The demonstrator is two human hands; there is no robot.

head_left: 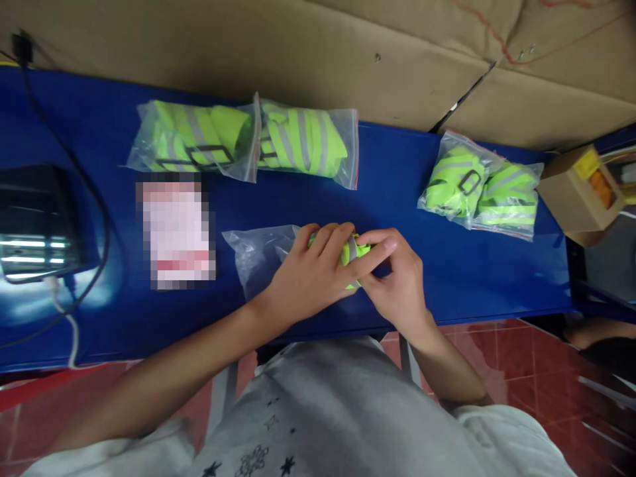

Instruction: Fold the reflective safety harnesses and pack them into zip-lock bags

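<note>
A rolled neon-yellow strap with a grey reflective stripe (352, 250) is mostly covered by both hands near the front of the blue table. My left hand (318, 271) lies over it from the left, fingers curled round it. From the right, my right hand (397, 281) pinches its edge with thumb and forefinger. A clear plastic bag (256, 255) lies flat beside and partly beneath my left hand. Whether the strap is inside that bag cannot be made out.
Bagged neon straps lie at the back left (199, 136), back middle (305, 142) and right (457, 182). A blurred pink-white item (176, 232), a black device (37, 222) with cables, and a small cardboard box (576, 192) also stand on the blue table (387, 199).
</note>
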